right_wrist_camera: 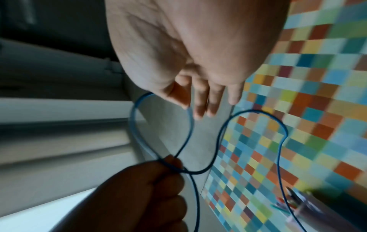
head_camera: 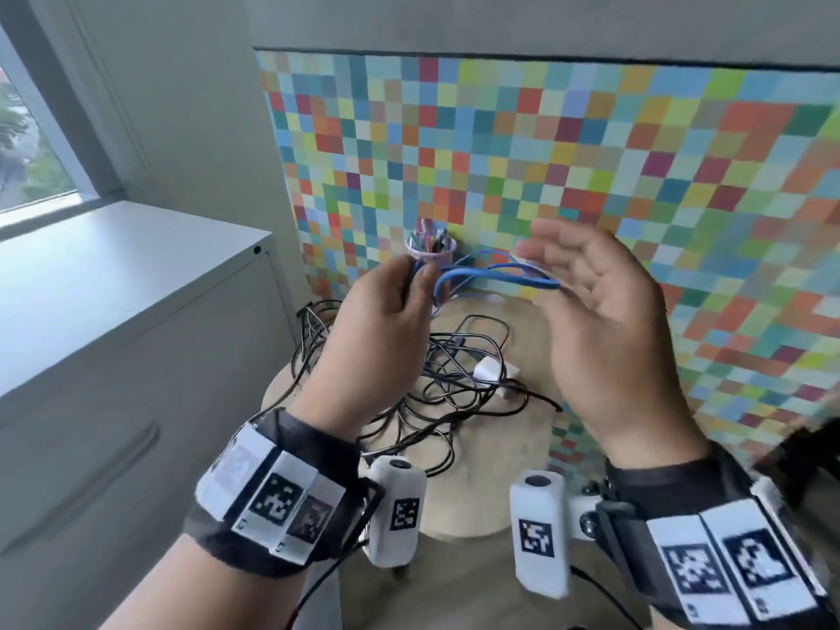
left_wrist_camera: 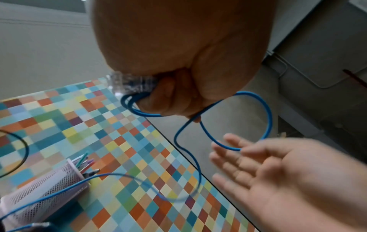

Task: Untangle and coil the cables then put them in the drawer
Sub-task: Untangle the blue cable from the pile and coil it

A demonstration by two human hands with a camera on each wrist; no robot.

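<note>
A blue cable [head_camera: 491, 277] hangs in loops above the table. My left hand [head_camera: 416, 275] grips the gathered loops, with the cable's clear plug [left_wrist_camera: 131, 83] sticking out beside the fingers [left_wrist_camera: 164, 100]. My right hand [head_camera: 559, 261] is open, palm towards the left, and its straight fingers [right_wrist_camera: 204, 102] sit at the far end of one blue loop [right_wrist_camera: 135, 125]; I cannot tell whether they touch it. A tangle of black cables [head_camera: 445, 370] with a white charger [head_camera: 488, 370] lies on the round wooden table [head_camera: 500, 493] below both hands.
A pink mesh pen cup [head_camera: 431, 250] stands at the table's back edge, against a multicoloured checkered panel [head_camera: 636, 175]. A grey cabinet [head_camera: 113, 288] with a closed drawer front and recessed handle [head_camera: 91, 484] stands to the left, under a window.
</note>
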